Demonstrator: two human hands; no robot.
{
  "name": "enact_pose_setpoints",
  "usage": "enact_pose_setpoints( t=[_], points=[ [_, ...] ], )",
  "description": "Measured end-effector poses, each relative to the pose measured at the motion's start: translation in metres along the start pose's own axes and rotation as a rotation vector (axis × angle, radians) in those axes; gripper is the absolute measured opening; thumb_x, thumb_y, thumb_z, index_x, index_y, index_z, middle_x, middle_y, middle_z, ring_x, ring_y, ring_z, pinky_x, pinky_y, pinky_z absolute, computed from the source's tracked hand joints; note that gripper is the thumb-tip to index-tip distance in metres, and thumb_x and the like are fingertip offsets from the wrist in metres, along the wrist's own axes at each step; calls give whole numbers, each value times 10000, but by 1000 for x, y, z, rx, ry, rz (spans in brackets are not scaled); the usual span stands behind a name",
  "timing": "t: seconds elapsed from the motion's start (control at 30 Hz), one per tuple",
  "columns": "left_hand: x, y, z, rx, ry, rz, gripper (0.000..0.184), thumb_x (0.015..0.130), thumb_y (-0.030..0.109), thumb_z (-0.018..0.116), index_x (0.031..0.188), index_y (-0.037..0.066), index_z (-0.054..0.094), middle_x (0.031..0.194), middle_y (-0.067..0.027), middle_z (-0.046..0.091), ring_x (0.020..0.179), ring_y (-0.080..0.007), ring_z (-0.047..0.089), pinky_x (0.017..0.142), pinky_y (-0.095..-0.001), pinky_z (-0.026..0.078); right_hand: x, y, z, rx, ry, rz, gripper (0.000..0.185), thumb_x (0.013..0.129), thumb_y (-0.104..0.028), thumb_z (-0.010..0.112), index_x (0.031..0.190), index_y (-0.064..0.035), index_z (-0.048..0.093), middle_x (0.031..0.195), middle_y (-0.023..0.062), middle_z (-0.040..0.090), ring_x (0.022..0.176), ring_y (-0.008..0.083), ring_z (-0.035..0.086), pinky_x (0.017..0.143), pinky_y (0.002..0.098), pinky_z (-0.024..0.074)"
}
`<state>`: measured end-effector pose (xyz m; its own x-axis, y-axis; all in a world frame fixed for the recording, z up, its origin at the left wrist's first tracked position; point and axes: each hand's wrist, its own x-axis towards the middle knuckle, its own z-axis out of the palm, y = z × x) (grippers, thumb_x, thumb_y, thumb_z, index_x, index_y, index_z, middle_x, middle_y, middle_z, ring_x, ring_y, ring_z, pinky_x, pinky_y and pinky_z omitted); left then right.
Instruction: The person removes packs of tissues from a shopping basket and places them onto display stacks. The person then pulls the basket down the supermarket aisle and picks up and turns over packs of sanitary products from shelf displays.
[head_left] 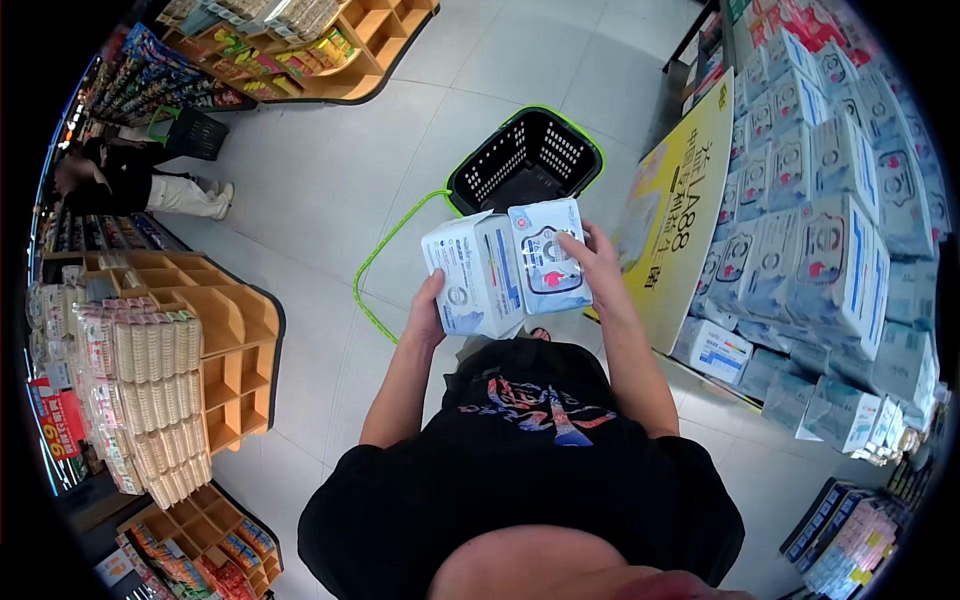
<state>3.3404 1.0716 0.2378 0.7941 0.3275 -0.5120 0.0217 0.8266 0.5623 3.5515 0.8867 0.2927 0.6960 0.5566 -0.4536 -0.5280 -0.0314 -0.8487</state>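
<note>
Two white-and-pale-blue soft packs are held up side by side, above the floor [300,220] and at the near rim of the basket [520,190]. The left pack [465,275] shows rows of small dark print and a round grey emblem; the right pack [552,262] has a rounded dark-blue outline, a pink-red figure and a small red mark near its top edge. The left hand [427,308] grips the left pack's outer edge, thumb on its face; the right hand [597,262] clasps the right pack's outer edge, fingers reaching over its front. The packs hide part of the black basket's near rim, while its green handle [362,258] reaches out to the left over the floor. A yellow sign [675,215] stands between the basket and stacked blue-and-white packs [800,220]. Well apart, at far left, another person [125,185] is near a second basket [196,134]
</note>
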Motion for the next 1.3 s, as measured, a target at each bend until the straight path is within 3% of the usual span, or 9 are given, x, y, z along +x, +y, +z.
enact_pose_setpoints(
  t=[0.17, 0.33, 0.47, 0.77, 0.9, 1.1, 1.17, 1.23, 1.3],
  points=[
    [97, 26, -11, -110, 33, -98, 570, 985, 432, 475, 1356, 0, 458, 1266, -153, 605, 1115, -272, 624, 959, -425, 504, 96, -4, 3, -154, 130, 17, 692, 822, -244, 757, 1348, 54, 421, 1016, 146, 591, 881, 194, 627, 739, 302, 532],
    [155, 46, -21, -219, 9, -171, 581, 1006, 441, 402, 1407, 21, 415, 1346, -164, 554, 1180, -302, 590, 1002, -440, 475, 162, -38, 27, -475, 171, -20, 800, 781, -316, 792, 1372, 51, 396, 1157, 228, 567, 1023, 258, 611, 830, 345, 521],
    [194, 60, -24, -303, -53, -171, 619, 961, 470, 511, 1371, 10, 447, 1298, -155, 586, 1148, -274, 609, 970, -415, 498, 200, -33, 48, -527, 146, 92, 836, 766, -320, 791, 1386, 54, 373, 1247, 270, 540, 1109, 307, 582, 931, 379, 478],
    [265, 106, -13, -7, -122, -208, 535, 1003, 406, 458, 1323, -21, 488, 1237, -151, 621, 1085, -241, 639, 944, -376, 504, 255, 6, 49, -457, 241, 105, 792, 759, -230, 770, 1377, 69, 376, 1272, 221, 540, 1142, 280, 563, 971, 374, 451],
    [294, 111, 5, 119, 6, -230, 425, 1010, 331, 493, 1256, -9, 556, 1130, -89, 663, 970, -136, 653, 865, -299, 516, 290, 22, 28, -294, 203, 183, 738, 786, -183, 747, 1386, 48, 385, 1134, 167, 591, 971, 217, 624, 814, 332, 524],
    [378, 48, -14, 706, 374, -14, 383, 999, 239, 484, 1281, -13, 544, 1040, -76, 666, 912, -122, 613, 840, -267, 474, 378, 100, -22, -109, 240, 459, 646, 743, -161, 783, 1242, 106, 471, 1141, 192, 619, 1014, 247, 635, 851, 349, 521],
    [416, 24, -18, 711, 469, 71, 408, 963, 215, 515, 1284, -36, 535, 1071, -139, 668, 958, -186, 635, 875, -318, 485, 412, 133, -36, -41, 264, 576, 652, 734, -155, 791, 1240, 104, 471, 1145, 196, 616, 1011, 246, 635, 849, 349, 519],
    [458, 5, -29, 965, 581, -114, 445, 952, 219, 521, 1323, -27, 509, 1130, -192, 648, 1018, -263, 632, 924, -346, 469, 445, 175, -48, -49, 347, 598, 630, 738, -147, 787, 1227, 104, 479, 1136, 194, 618, 1000, 247, 639, 839, 347, 521],
    [504, -52, -78, 1221, 508, 61, 559, 929, 324, 554, 1373, -7, 474, 1302, -251, 546, 1228, -388, 498, 1052, -433, 369, 474, 211, -66, -4, 407, 610, 590, 751, -121, 771, 1213, 103, 478, 1123, 187, 623, 979, 250, 644, 815, 343, 525]
  ],
)
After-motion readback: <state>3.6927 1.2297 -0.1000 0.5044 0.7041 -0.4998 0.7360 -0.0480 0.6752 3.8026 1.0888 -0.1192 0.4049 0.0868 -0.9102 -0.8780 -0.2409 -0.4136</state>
